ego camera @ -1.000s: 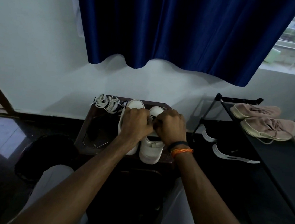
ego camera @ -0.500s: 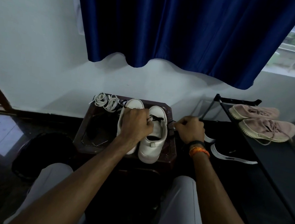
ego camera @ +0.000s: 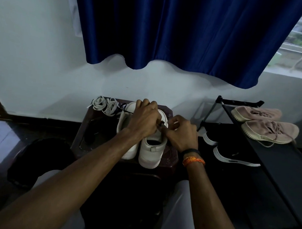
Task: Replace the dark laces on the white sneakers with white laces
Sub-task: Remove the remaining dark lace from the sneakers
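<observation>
At the left of the small dark desk (ego camera: 86, 126), near its far edge at mid-frame, the white laces (ego camera: 105, 105) lie bundled and untouched, so by my reading none of the relacing has begun. Just right of them the two white sneakers (ego camera: 151, 152) stand side by side, heels toward the viewer. A strand of dark lace (ego camera: 126, 110) still shows on the left shoe beside the bundle. The left hand (ego camera: 143, 121) lies over the shoes with its fingers curled, seemingly pinching the dark lace at the right shoe's eyelets. The right hand (ego camera: 182, 135), just right of it, has its fingers curled in a pinch at the same spot. The task looks to be in its early part: the dark laces are still coming out, and all the white lacing is left.
</observation>
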Demonstrator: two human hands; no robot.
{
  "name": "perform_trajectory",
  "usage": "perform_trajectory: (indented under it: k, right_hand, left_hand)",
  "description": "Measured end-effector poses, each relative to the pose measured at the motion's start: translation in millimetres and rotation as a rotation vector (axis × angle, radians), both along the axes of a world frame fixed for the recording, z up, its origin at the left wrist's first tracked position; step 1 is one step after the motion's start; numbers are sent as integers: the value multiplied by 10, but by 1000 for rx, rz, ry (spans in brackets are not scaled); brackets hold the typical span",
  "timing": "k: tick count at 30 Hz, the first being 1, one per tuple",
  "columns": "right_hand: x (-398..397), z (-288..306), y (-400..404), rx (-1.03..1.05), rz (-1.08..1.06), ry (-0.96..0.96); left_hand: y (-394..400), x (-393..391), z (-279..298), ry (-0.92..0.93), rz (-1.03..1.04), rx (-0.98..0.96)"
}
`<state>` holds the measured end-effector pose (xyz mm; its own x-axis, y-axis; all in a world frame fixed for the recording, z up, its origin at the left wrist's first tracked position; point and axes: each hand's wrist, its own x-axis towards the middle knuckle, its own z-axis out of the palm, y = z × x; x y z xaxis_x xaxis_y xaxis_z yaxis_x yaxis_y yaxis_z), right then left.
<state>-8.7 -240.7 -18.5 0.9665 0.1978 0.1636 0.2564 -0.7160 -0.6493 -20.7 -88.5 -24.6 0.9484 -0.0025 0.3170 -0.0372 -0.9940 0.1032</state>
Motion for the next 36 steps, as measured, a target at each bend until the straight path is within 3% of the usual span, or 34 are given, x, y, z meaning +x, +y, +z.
perform_trajectory:
  k: [21, 23, 27, 30, 33, 36]
  right_hand:
    - [-65, 14, -27, 73, -60, 8]
    - [-67, 22, -26, 56, -73, 13]
    - [-56, 30, -19, 42, -104, 27]
    - [-57, 31, -40, 40, -145, 39]
    - [-61, 28, -45, 33, -143, 31]
    - [-80, 41, 0, 38, -112, 24]
  left_hand:
    - [-112, 129, 90, 112, -68, 124]
    - [-79, 145, 81, 100, -29, 35]
    - [126, 124, 141, -11, 166, -385]
    - [371, 87, 184, 5, 314, -644]
    - [518, 49, 190, -6, 339, -664]
    - [476, 82, 204, -14, 150, -709]
